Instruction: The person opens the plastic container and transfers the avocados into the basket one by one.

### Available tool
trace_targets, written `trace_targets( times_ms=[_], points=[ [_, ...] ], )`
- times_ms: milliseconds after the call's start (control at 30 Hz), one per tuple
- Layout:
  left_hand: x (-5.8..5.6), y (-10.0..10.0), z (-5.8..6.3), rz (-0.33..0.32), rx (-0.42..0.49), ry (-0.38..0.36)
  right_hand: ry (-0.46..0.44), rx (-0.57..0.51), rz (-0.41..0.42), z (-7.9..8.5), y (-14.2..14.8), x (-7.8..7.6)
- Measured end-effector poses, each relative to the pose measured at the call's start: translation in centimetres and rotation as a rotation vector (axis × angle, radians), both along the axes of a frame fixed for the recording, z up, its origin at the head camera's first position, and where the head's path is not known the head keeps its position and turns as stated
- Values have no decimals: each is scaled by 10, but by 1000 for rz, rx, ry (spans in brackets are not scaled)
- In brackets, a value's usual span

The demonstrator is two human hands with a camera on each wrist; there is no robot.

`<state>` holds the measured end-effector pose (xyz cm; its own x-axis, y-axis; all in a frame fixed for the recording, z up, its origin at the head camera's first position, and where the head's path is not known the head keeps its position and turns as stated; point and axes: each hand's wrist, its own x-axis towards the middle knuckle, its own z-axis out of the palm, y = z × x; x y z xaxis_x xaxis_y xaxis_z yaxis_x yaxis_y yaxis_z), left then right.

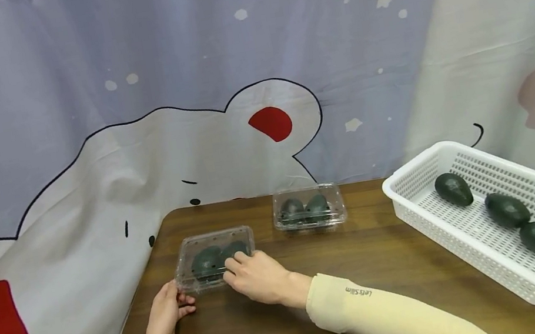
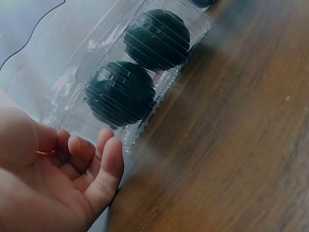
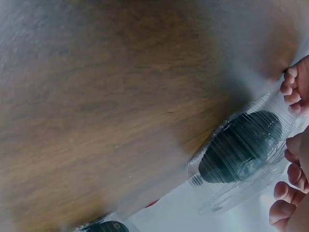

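Note:
A clear plastic clamshell container (image 1: 211,238) with two dark green avocados (image 1: 207,262) inside rests at the left of the table, its lid lying over them. At its front left corner, my left hand (image 1: 164,310) pinches the rim between thumb and index finger, the other fingers loosely bent. My right hand (image 1: 260,277) grips the front right edge with curled fingers. In the left wrist view, the avocados (image 2: 120,94) show through the ribbed side wall, close to the left fingertips. The right wrist view has the container (image 3: 241,150) beside the fingers of both hands.
Behind and to the right, a second clear clamshell container (image 1: 309,216) with two avocados stands near the table's back edge. A white perforated basket (image 1: 435,233) with three avocados (image 1: 507,210) is at the far right. A printed curtain (image 1: 204,52) hangs behind the wooden table (image 1: 369,256).

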<state>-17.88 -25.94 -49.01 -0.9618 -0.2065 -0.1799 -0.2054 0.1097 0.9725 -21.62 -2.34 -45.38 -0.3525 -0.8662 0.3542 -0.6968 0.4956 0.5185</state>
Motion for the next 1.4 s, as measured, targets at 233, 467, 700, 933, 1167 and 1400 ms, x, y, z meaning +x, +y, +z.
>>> trace_targets(
  times_ms=[233,467,700,933,1167,1400],
  points=[
    [2,-2,-2,0,-6,-2,-8,10,-12,-2,-2,-3],
    [0,0,-2,13,0,15,-86,-72,-27,8,1,-9],
    [2,0,-1,0,-2,22,-160,-131,-66,20,6,-12],
    [1,0,2,-1,-29,-6,-213,-169,-63,32,8,-14],
    [-10,0,7,0,-207,4,-202,-201,-48,38,7,-16],
    [-30,-8,14,-38,-365,19,-161,-220,-38,45,4,-20]
  ],
)
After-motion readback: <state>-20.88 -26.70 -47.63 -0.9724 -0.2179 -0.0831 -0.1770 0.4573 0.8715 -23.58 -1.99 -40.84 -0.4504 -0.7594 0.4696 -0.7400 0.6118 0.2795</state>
